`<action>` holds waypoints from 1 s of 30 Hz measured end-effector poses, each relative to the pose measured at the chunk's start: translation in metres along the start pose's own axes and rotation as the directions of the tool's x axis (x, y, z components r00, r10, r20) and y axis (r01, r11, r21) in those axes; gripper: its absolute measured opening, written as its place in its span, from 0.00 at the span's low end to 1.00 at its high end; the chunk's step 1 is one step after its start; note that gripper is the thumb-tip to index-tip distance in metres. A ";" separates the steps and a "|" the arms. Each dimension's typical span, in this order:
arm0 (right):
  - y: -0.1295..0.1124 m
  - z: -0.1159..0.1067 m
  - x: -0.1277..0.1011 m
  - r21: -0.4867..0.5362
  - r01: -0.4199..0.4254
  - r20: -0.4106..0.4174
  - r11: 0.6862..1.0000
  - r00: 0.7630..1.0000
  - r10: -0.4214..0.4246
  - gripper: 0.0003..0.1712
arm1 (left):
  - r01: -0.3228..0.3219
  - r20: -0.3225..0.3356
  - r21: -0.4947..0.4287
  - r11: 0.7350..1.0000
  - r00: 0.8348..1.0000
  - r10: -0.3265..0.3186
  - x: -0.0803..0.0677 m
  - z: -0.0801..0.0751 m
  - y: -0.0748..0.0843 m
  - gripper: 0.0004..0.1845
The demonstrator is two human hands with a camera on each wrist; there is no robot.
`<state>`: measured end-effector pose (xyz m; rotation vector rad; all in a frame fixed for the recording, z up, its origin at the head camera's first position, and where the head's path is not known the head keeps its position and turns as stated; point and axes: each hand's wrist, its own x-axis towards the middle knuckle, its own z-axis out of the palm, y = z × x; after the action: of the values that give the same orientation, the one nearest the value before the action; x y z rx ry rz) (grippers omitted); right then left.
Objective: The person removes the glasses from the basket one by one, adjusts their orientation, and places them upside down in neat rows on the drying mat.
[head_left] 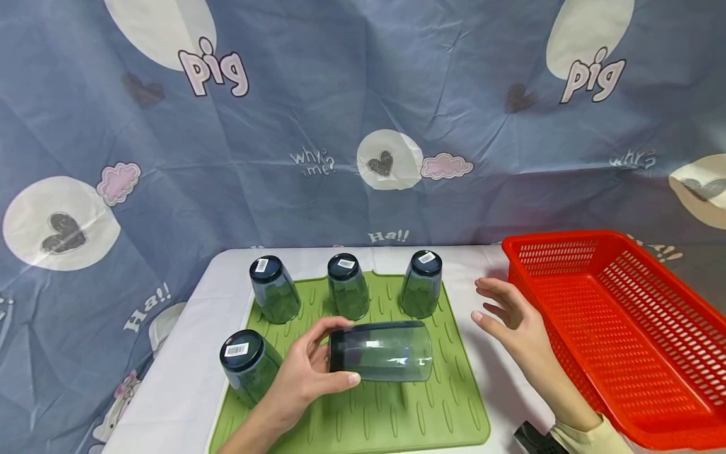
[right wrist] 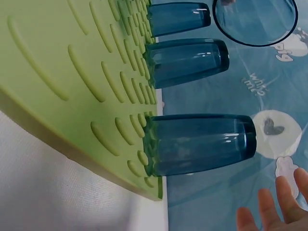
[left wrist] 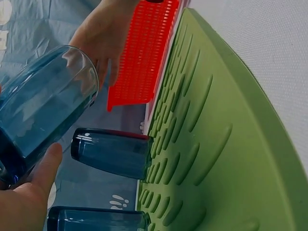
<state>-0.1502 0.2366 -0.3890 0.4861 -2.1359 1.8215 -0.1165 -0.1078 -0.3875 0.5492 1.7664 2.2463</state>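
My left hand [head_left: 306, 372] grips a blue-tinted drinking glass [head_left: 382, 352] by its base end, thumb in front. The glass lies on its side in the air above the green drying mat [head_left: 408, 416], its mouth pointing right. My right hand [head_left: 513, 321] is held in the air between the mat and the red basket, fingers apart and slightly bent, touching nothing. Upside down on the mat stand a back-left glass [head_left: 275, 290], a back-middle glass [head_left: 348, 287], a back-right glass [head_left: 421, 284] and a front-left glass [head_left: 249, 366].
A red plastic basket [head_left: 618, 334] with perforated walls stands at the right, close beside my right forearm. The table has a white cover [head_left: 164, 378]. Behind it hangs a blue printed cloth [head_left: 317, 208].
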 end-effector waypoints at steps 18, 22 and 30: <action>0.000 -0.001 -0.002 -0.014 -0.057 0.004 0.998 0.998 0.057 0.26 | -0.103 0.003 0.001 0.995 0.995 0.103 -0.002 0.000 0.005 0.36; 0.000 -0.001 -0.002 -0.017 -0.060 0.008 0.998 0.998 0.060 0.26 | -0.089 -0.010 0.011 0.996 0.996 0.089 -0.002 0.000 0.004 0.36; 0.003 -0.002 -0.001 0.001 -0.041 -0.003 0.999 0.999 0.041 0.25 | -0.105 -0.025 0.005 0.994 0.994 0.105 -0.002 0.000 0.004 0.38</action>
<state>-0.1501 0.2390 -0.3917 0.4419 -2.1579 1.8445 -0.1146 -0.1095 -0.3840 0.6314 1.7933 2.3304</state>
